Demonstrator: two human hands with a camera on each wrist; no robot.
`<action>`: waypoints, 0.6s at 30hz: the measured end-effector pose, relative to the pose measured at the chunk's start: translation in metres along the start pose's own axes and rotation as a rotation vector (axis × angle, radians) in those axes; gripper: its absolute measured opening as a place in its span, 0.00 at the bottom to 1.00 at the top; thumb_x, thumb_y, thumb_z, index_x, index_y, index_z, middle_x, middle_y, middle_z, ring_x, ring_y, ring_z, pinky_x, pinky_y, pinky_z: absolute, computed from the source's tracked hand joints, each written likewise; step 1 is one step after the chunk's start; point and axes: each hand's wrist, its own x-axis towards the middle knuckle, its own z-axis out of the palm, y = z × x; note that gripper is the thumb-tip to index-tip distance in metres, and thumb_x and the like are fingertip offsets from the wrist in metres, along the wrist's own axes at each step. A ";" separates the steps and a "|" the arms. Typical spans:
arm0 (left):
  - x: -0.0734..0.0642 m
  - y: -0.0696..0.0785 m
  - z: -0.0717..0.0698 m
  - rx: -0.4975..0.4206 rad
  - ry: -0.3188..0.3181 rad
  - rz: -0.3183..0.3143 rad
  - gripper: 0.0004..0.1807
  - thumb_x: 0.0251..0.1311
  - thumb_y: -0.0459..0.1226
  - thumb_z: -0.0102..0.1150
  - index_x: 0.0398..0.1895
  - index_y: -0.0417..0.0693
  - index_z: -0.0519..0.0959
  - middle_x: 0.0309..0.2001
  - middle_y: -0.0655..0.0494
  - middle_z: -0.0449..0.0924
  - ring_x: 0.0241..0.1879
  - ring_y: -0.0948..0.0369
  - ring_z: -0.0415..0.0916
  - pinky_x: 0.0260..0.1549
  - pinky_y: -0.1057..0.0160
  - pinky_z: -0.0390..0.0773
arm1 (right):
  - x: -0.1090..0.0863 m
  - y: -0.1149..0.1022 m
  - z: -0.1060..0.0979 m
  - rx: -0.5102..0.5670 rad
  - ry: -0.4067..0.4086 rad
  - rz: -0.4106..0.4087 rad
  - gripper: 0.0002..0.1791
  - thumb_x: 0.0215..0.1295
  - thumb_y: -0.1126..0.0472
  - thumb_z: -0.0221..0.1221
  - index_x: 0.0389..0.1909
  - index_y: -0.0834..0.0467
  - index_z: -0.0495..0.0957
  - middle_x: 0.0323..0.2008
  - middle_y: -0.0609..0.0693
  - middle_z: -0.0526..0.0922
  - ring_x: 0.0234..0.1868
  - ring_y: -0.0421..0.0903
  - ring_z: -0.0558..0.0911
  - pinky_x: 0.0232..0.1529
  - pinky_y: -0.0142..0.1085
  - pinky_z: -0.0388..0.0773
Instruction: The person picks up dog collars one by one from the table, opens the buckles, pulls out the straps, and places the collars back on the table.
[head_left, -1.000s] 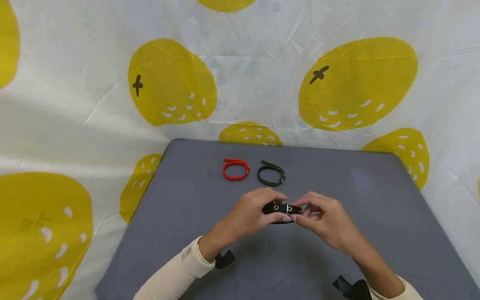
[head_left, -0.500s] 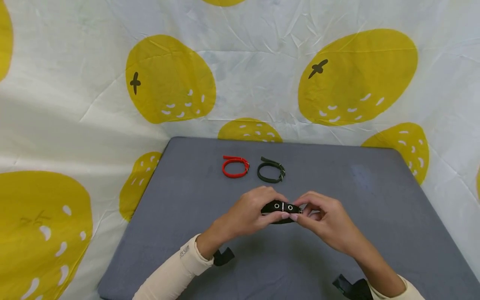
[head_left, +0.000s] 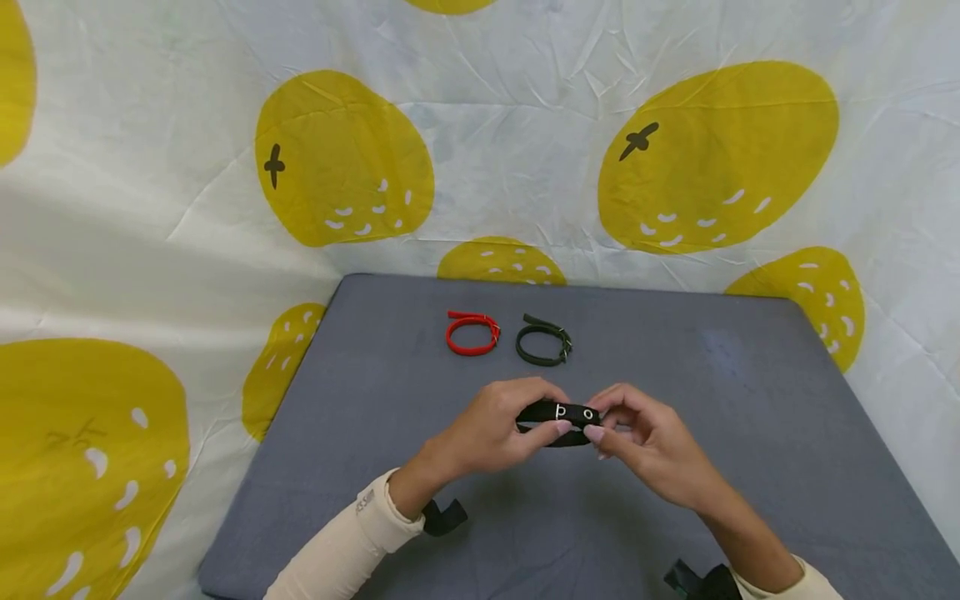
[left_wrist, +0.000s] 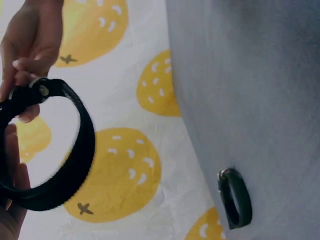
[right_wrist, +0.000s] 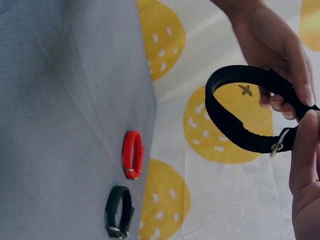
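While left wrist shows black collar (left_wrist: 84, 150), right adds red one (right_wrist: 127, 154).

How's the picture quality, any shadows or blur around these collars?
Head view: soft shadows on the gray table below the left hand and right hand; left wrist view: black collar dark, showing little texture; right wrist view: red collar and green collar slightly soft, no strong glare.

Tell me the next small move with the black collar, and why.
Probably use the right hand to draw the black collar gently past its metal bar while the left hand steadies it: both hands grip the collar, the bar crosses it between them, and a rimmed hole shows between bar and right hand.
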 end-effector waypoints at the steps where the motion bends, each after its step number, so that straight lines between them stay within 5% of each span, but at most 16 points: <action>1: 0.000 0.000 -0.001 -0.007 -0.005 0.000 0.08 0.67 0.38 0.63 0.46 0.47 0.80 0.40 0.58 0.83 0.33 0.71 0.73 0.35 0.72 0.77 | 0.000 0.000 0.001 -0.023 0.004 -0.009 0.12 0.67 0.75 0.59 0.49 0.61 0.76 0.42 0.49 0.79 0.29 0.44 0.82 0.30 0.35 0.82; 9: 0.000 0.005 -0.007 0.093 -0.077 0.006 0.10 0.65 0.37 0.66 0.47 0.46 0.83 0.41 0.58 0.84 0.36 0.68 0.75 0.37 0.78 0.73 | 0.009 -0.005 -0.003 -0.426 0.010 -0.195 0.19 0.54 0.68 0.73 0.43 0.45 0.84 0.33 0.38 0.77 0.24 0.30 0.70 0.25 0.25 0.72; 18: -0.003 0.006 -0.004 0.055 -0.094 -0.028 0.10 0.66 0.38 0.65 0.48 0.47 0.82 0.42 0.58 0.84 0.35 0.70 0.75 0.36 0.78 0.73 | 0.010 -0.002 -0.007 -0.399 -0.110 -0.247 0.16 0.60 0.70 0.68 0.43 0.50 0.79 0.25 0.36 0.74 0.23 0.28 0.69 0.22 0.24 0.70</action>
